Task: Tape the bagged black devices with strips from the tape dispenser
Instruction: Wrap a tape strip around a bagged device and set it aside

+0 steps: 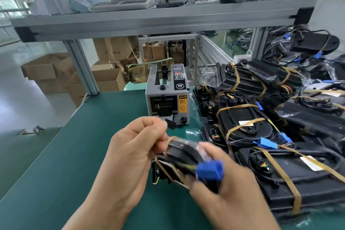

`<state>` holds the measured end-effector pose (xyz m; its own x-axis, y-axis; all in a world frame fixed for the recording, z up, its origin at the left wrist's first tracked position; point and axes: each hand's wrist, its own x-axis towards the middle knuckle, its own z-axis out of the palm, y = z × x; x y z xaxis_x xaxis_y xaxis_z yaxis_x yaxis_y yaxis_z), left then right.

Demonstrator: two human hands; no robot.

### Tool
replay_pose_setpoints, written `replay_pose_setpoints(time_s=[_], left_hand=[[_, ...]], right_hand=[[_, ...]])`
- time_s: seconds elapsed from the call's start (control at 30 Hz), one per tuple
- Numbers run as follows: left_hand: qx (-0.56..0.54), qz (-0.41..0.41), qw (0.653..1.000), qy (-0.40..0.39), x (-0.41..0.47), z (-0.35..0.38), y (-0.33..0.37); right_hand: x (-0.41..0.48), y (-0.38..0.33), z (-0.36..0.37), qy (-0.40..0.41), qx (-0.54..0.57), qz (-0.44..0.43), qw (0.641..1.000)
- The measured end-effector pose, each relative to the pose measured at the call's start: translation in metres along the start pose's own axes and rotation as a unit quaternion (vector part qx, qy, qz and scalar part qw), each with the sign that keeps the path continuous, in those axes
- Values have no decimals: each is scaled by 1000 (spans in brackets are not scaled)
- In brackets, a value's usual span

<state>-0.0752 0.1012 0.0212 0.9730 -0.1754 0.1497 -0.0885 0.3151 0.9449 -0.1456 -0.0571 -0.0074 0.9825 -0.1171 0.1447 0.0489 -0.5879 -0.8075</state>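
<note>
I hold a bagged black device above the green table, low in the middle of the view. A blue connector sticks out of it, and amber tape strips wrap it. My left hand pinches the tape at the device's upper left end. My right hand grips its lower right side, fingers curled under it. The grey tape dispenser stands just beyond my hands, its outlet facing me.
Several taped bagged black devices lie stacked on the right, reaching the table's right edge. The green mat spreads to the left. An aluminium shelf frame crosses overhead. Cardboard boxes sit on the floor behind.
</note>
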Motion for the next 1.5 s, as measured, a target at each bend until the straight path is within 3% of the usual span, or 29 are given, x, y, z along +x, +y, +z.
replay_pose_setpoints(time_s=[0.17, 0.3, 0.4, 0.63, 0.8, 0.9, 1.03, 1.17, 1.33, 1.5], left_hand=[[-23, 9, 999, -26, -15, 7, 9], [-11, -3, 1000, -24, -12, 1, 11], [-39, -31, 999, -11, -8, -4, 9], [-38, -29, 999, -5, -7, -9, 4], [0, -25, 1000, 1, -7, -6, 1], [80, -11, 997, 14, -12, -2, 1], [99, -12, 994, 37, -11, 1, 0], [94, -22, 995, 35, -8, -3, -1], [100, -41, 994, 13, -8, -8, 1], [150, -52, 987, 33, -10, -8, 7]], right_hand=[[34, -39, -18, 9, -130, -43, 990], [54, -44, -16, 1, -32, -29, 999], [52, -36, -12, -9, -24, -57, 998], [25, -11, 1, 103, 69, -121, 985], [34, -8, 3, 137, 146, -52, 978], [37, -11, 6, 143, 266, 11, 953], [38, -12, 19, 164, 318, 21, 934], [34, -8, 22, 120, 382, 2, 916], [25, 7, 14, -17, 264, -26, 964], [24, 9, 16, -15, 254, -38, 966]])
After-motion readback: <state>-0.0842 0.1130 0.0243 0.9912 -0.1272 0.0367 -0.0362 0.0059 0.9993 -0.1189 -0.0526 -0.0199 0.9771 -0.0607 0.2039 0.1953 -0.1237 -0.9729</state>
